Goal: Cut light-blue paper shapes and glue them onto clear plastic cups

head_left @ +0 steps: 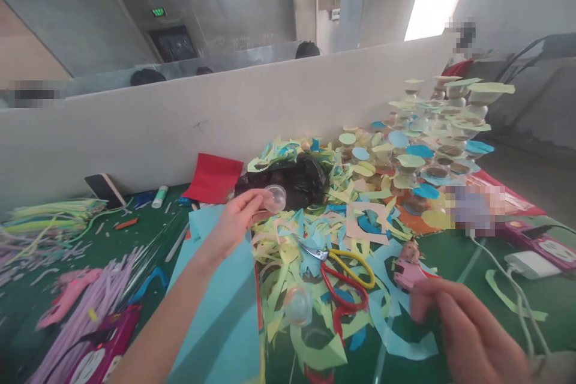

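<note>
My left hand (245, 213) is closed, its thumb and fingers pinching a small clear plastic cup (275, 198) by its edge, above the paper scraps. My right hand (463, 318) is closed too, thumb and finger pressed together at the lower end of a small pink object (408, 270) with a brownish top, whose kind I cannot make out. Between the hands lie scissors (328, 255) with yellow and red handles, blades apart, on cut paper. Another clear plastic cup (297, 306) rests on scraps below them. Blue paper sheets (211, 312) lie under my left forearm.
Stacked clear cups with paper discs (443, 132) crowd the back right. A black plastic bag (306, 183) and red sheet (213, 177) are near the white partition (225, 120). Purple pipe cleaners (99, 312), a pink glue gun (72, 297) and a phone (105, 191) are at left; a white cable (499, 270) runs right.
</note>
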`<state>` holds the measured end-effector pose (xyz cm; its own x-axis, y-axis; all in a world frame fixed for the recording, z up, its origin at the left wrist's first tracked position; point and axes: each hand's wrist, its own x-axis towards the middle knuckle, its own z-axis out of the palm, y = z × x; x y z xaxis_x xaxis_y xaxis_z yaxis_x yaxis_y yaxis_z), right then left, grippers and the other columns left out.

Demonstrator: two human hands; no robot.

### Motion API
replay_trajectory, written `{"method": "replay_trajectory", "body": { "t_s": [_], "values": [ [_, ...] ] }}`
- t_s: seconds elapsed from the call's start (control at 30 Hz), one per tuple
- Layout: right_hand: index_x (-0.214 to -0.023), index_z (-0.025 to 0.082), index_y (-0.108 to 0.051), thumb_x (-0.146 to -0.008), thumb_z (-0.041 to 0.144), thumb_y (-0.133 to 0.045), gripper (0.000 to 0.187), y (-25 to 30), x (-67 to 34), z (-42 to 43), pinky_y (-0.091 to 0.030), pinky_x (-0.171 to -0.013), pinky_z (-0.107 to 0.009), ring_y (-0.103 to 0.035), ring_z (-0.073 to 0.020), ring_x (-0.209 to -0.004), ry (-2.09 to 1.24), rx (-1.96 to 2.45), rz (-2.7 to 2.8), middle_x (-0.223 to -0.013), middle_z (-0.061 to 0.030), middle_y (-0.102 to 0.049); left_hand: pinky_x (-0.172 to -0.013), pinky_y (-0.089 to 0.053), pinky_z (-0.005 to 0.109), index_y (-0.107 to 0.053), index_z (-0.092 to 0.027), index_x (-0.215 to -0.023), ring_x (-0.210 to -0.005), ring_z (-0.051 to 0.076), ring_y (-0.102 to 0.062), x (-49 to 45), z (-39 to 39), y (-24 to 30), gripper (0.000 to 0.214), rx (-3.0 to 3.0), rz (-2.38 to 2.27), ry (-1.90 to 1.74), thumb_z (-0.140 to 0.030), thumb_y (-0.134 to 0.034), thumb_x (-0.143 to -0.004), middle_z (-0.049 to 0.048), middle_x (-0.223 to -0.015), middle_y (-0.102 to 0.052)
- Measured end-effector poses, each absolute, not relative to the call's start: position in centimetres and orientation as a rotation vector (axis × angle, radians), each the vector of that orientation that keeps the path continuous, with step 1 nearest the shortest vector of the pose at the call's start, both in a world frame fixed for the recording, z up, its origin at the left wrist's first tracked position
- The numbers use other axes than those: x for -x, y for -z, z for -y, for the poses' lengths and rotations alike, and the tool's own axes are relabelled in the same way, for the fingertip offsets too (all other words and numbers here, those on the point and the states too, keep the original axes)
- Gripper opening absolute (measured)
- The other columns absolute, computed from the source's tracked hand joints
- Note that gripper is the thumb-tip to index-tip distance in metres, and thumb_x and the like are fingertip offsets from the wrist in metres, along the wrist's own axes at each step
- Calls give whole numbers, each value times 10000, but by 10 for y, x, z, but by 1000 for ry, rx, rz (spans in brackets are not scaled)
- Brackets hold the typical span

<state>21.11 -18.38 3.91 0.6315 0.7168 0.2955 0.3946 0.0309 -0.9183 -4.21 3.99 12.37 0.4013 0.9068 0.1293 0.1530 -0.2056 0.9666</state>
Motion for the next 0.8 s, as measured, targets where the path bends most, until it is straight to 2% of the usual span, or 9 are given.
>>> {"method": "replay_trajectory", "body": {
  "t_s": [0.1, 0.17, 0.3, 0.43, 0.53, 0.67, 0.8],
  "values": [
    [-1205, 221, -545, -980, 511, -380, 402, -67, -187, 160, -477, -571, -275, -543, -157, -584, -726, 1429, 1066, -746, -23, -624, -992, -510, 379, -654, -236, -1025, -1173, 217, -576, 42, -2, -115, 237, -2021, -989, -893, -356, -458, -966, 68, -1194, -610],
    [-1272, 227, -499, -984, 552, -328, 467, -76, -177, 147, -471, -578, -272, -516, -145, -581, -963, 1436, 1118, -790, -18, -612, -1021, -485, 373, -647, -270, -1029, -1252, 207, -509, 43, 23, -107, 232, -2250, -954, -901, -285, -420, -984, 69, -1288, -523],
    [-1229, 222, -527, -973, 594, -307, 503, -75, -162, 136, -436, -551, -256, -468, -130, -570, -1185, 1380, 1217, -771, 1, -557, -1069, -439, 422, -610, -312, -1079, -1308, 219, -440, 51, 68, -77, 258, -2554, -833, -933, -162, -433, -965, 65, -1310, -488],
    [-1104, 213, -593, -973, 522, -388, 393, -68, -145, 137, -387, -546, -239, -457, -127, -599, -1250, 1361, 1298, -694, 22, -495, -995, -503, 341, -569, -311, -1169, -1232, 190, -503, 57, 98, -39, 326, -2597, -889, -1000, -107, -450, -945, 69, -1294, -490],
    [-1053, 206, -605, -957, 474, -446, 325, -61, -137, 137, -338, -510, -233, -428, -119, -582, -1231, 1402, 1316, -674, 31, -468, -999, -509, 333, -567, -286, -1195, -1230, 188, -525, 58, 111, -18, 363, -2515, -953, -1029, -68, -433, -938, 84, -1312, -497],
    [-1050, 202, -597, -956, 458, -449, 310, -49, -132, 135, -345, -509, -238, -434, -122, -560, -1230, 1415, 1314, -621, 50, -421, -987, -525, 334, -548, -288, -1271, -1220, 206, -573, 55, 119, -5, 380, -2379, -1064, -1092, -113, -461, -945, 91, -1299, -578],
    [-1077, 201, -601, -946, 496, -460, 352, -43, -129, 135, -383, -514, -243, -486, -131, -567, -1246, 1407, 1282, -624, 41, -471, -964, -547, 343, -506, -310, -1356, -1201, 224, -604, 52, 123, 1, 427, -2277, -1151, -1110, -206, -521, -942, 82, -1300, -615]
  ]
}}
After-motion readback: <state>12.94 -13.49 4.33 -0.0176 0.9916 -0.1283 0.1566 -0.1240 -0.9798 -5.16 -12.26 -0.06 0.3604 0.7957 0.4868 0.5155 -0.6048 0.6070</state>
